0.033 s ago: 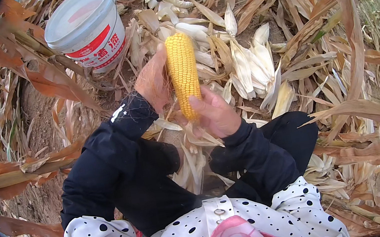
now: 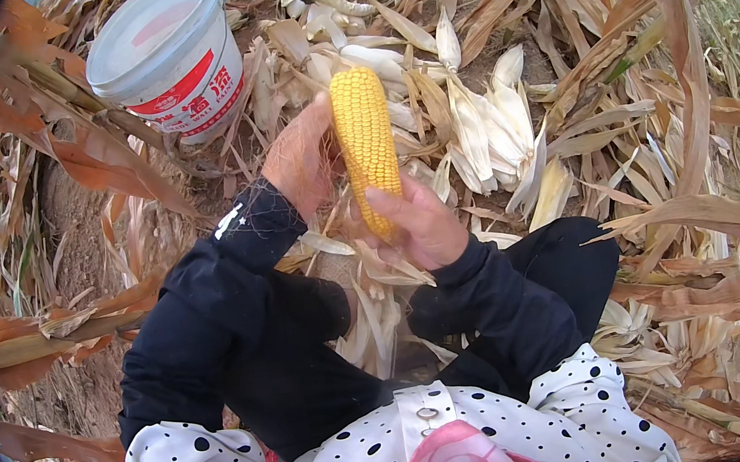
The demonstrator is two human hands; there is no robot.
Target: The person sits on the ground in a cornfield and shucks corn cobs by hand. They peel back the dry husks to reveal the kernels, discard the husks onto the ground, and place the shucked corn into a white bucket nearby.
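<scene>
A bare yellow ear of corn point(image 2: 366, 138) stands nearly upright between my hands, its lower end tipped slightly to the right. My right hand point(image 2: 425, 224) is closed on the lower end, with the thumb pressed against the kernels. On the other side, my left hand point(image 2: 300, 159) supports the ear along its upper left; most of its fingers are hidden behind it. Fine corn silk clings to my left wrist. Pale dry husks point(image 2: 383, 313) hang and lie below the ear, between my legs.
A white paint bucket point(image 2: 158, 65) with red printing stands at the far left. Several pale husked leaves and ears point(image 2: 495, 125) lie in a heap beyond my hands. Dry brown corn stalks point(image 2: 62, 337) and leaves point(image 2: 736, 231) spread on both sides over bare soil point(image 2: 93, 205).
The upper end of the ear has shifted a little to the right, so it leans differently. My hands have barely moved and stay on the ear.
</scene>
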